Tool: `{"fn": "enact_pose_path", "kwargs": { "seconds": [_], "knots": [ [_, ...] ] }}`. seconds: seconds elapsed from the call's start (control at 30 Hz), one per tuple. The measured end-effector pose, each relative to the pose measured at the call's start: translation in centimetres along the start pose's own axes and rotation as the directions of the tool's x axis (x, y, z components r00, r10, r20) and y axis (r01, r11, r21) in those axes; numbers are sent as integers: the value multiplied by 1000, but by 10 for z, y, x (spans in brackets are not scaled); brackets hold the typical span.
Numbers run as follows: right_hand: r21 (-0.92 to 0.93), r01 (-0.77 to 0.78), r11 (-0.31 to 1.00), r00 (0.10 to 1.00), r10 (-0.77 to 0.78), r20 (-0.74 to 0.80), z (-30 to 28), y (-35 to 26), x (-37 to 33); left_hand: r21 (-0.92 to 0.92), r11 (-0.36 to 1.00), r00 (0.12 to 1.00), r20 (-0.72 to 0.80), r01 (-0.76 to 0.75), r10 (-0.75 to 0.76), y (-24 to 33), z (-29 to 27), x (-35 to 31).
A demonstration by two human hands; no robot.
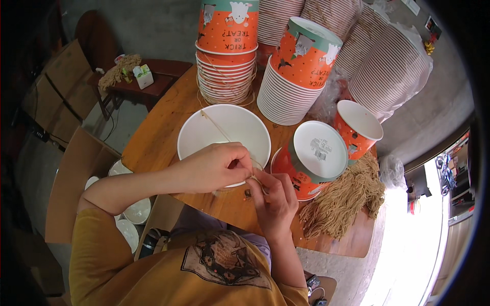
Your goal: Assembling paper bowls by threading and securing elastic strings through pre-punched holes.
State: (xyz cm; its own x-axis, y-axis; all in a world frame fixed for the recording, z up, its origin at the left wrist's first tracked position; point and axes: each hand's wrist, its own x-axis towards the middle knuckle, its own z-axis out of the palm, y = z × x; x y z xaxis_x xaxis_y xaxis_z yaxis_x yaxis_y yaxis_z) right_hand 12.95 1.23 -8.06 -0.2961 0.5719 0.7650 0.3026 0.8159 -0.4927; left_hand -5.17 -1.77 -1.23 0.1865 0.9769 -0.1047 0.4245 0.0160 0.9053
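Note:
An upright paper bucket with a white inside stands at the near edge of the table. A thin beige cord runs from its far rim across the opening to my hands. My left hand reaches over the near rim, fingers closed in a pinch on the cord. Close against it, my right hand also pinches the cord at the near right rim. The fingertips partly hide the cord's end and the rim there. An upside-down orange and green bucket stands just right of my hands.
Wooden table carries stacked orange buckets, a second stack and a tilted bucket. A bundle of beige cords lies at the right edge. Plastic-wrapped stacks rise behind. A cardboard box with white buckets stands left.

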Motion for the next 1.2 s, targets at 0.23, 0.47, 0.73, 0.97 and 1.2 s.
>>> {"fn": "enact_pose_path", "kwargs": {
  "seconds": [0.23, 0.47, 0.73, 0.97, 1.2],
  "knots": [
    [-145, 89, 985, 995, -93, -21, -2, -6, 8, 6, 1000, 1000, 28, -7, 7, -3, -1, 0],
    [-137, 9, 991, 1000, -8, 4, -5, -3, 0, 148, 979, 988, -43, -141, 149, -3, 0, -2],
    [-59, -81, 995, 994, 85, 71, -8, -3, -13, 257, 931, 954, -80, -261, 290, -5, 1, -3],
    [137, -206, 969, 975, 192, 112, -5, -5, -14, 276, 922, 946, -103, -270, 308, -8, -2, 0],
    [122, -196, 973, 978, 184, 97, -7, -3, -17, 226, 950, 963, -114, -216, 246, -5, -3, 0]
  ]
}}
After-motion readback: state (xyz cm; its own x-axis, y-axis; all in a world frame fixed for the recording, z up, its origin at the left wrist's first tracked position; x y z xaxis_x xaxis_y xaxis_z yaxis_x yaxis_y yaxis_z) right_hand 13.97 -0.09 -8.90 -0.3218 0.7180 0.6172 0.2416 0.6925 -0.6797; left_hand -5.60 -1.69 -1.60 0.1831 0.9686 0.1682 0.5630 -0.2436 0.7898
